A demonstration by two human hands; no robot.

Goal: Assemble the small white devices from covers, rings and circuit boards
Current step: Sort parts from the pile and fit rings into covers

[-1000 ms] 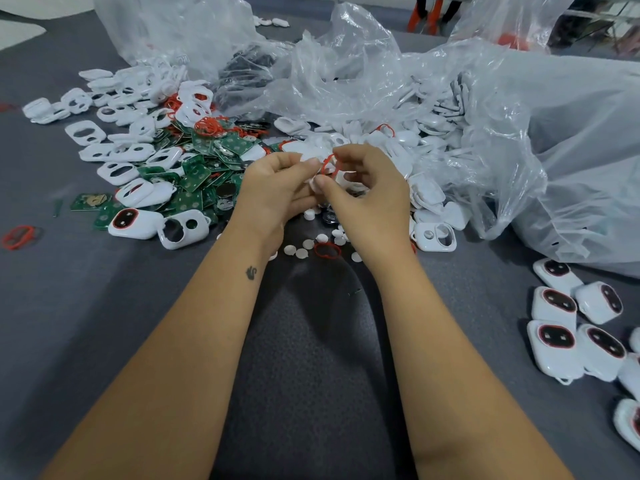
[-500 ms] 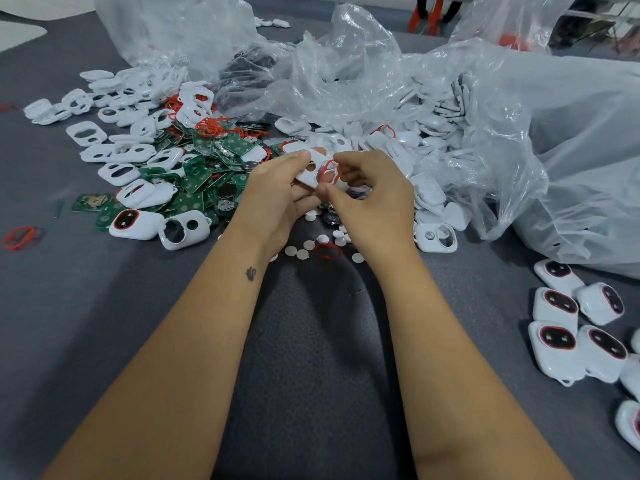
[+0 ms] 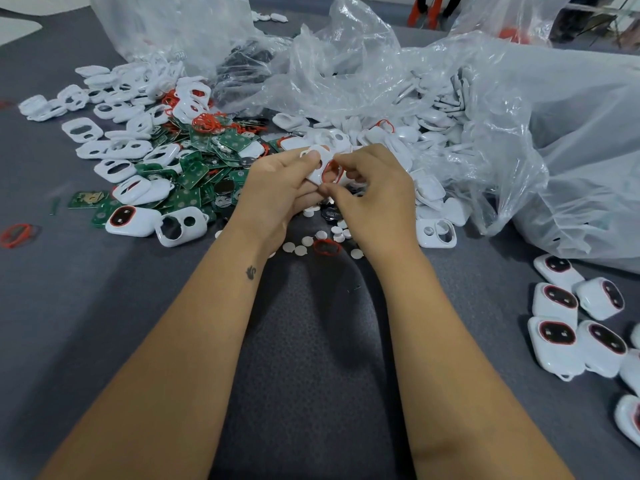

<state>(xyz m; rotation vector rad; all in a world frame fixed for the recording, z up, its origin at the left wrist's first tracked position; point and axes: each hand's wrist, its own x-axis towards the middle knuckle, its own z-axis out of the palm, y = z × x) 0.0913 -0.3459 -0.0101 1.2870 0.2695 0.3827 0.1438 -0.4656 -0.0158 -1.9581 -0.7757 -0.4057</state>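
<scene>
My left hand (image 3: 277, 188) grips a white cover (image 3: 320, 161) above the middle of the grey table. A red ring (image 3: 330, 171) sits around the cover's oval opening, and my right hand (image 3: 374, 195) pinches the ring and the cover's edge. Green circuit boards (image 3: 194, 174) lie in a heap to the left, mixed with white covers (image 3: 114, 147) and loose red rings (image 3: 206, 123). Another red ring (image 3: 325, 247) lies on the table below my hands among small white discs (image 3: 308, 241).
Several assembled white devices (image 3: 554, 330) lie at the right edge. A large clear plastic bag (image 3: 485, 116) full of white parts spreads across the back and right. One assembled device (image 3: 130, 220) and an empty cover (image 3: 181, 225) lie left of my wrist. A lone red ring (image 3: 15, 233) lies far left.
The white cover has turned in my hands, so its opening with the red ring now faces me. Both hands stay at about the same spot.
</scene>
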